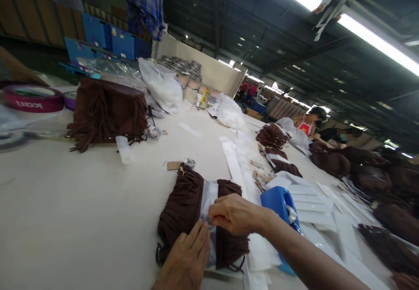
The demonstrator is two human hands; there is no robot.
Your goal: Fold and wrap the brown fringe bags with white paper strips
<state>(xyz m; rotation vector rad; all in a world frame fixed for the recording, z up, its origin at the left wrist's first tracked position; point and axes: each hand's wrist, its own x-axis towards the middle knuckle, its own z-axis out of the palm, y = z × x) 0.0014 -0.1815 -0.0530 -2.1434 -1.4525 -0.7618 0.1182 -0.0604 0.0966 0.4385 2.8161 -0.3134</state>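
A dark brown fringed bag lies on the table in front of me, wrapped round its middle with a translucent whitish strip. My left hand rests flat on the bag's near side, its fingers stretched out and their tips at the strip's edge. Over the strip, my right hand is closed with its fingers curled down. Whatever its fingertips pinch is hidden. A small brown tag sticks out at the bag's far end.
Another fringed bag stands at the left, beside a magenta tape roll. Close to my right forearm is a blue tape dispenser. White paper strips and brown bags lie at the right. Co-workers are behind them.
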